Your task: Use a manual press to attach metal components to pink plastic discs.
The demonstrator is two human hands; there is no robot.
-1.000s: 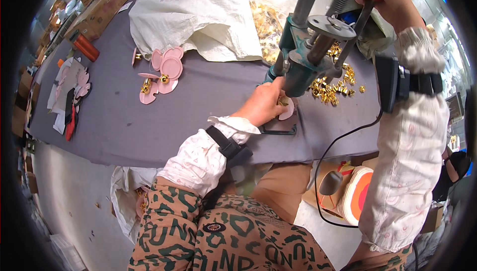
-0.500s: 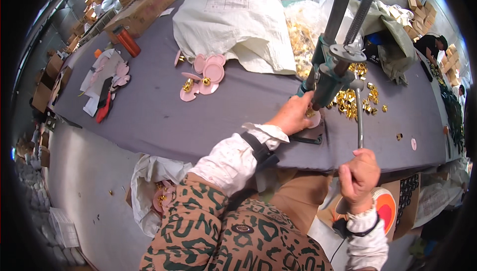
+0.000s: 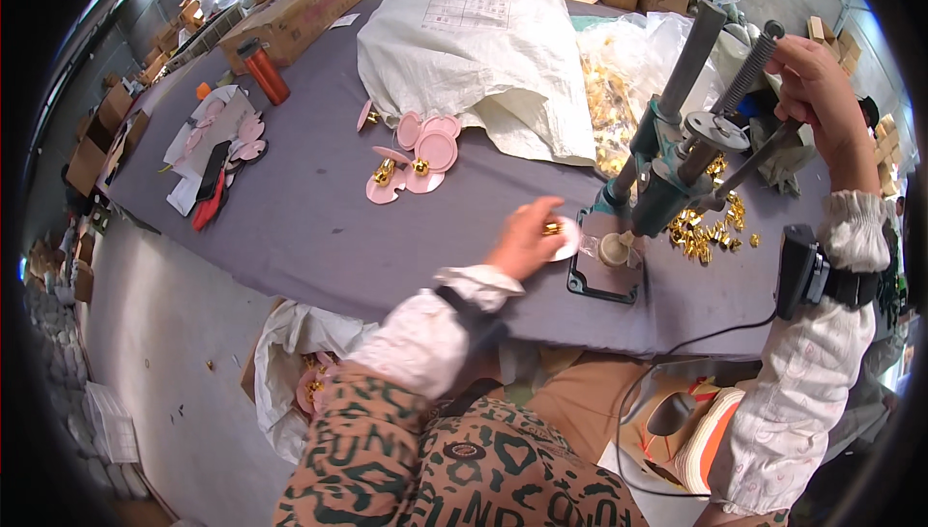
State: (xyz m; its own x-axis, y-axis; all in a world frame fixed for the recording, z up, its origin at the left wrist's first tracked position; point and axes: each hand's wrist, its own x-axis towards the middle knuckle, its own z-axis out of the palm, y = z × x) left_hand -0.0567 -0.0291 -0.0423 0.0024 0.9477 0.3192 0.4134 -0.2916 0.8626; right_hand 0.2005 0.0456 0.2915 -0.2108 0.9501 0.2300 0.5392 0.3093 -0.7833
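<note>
From where I stand: the left hand [image 3: 524,242] is partly closed, fingertips pinching a flat, pale pink round disc [image 3: 568,241] with a shiny gold metal fitting [image 3: 552,229] on it; blur hides the exact finger contact. The disc sits just left of the framed base [image 3: 590,289] of a dark green metal hand press [image 3: 661,200], off the pale round pad [image 3: 613,250] beneath the press head. Pad lies to the right of the disc; left hand lies to its left and is much the nearer of the two. Disc is round, so no long axis. Right hand [image 3: 820,82] is well apart, curled round the upper end of a grey metal lever [image 3: 752,169], whose long axis slants up and rightward from the press head. On the grey cloth-covered surface [image 3: 387,266]: loose gold metal pieces [image 3: 701,239] right of the press; pink flat discs [image 3: 437,152] clustered farther left, before a white woven sack [image 3: 474,53].
</note>
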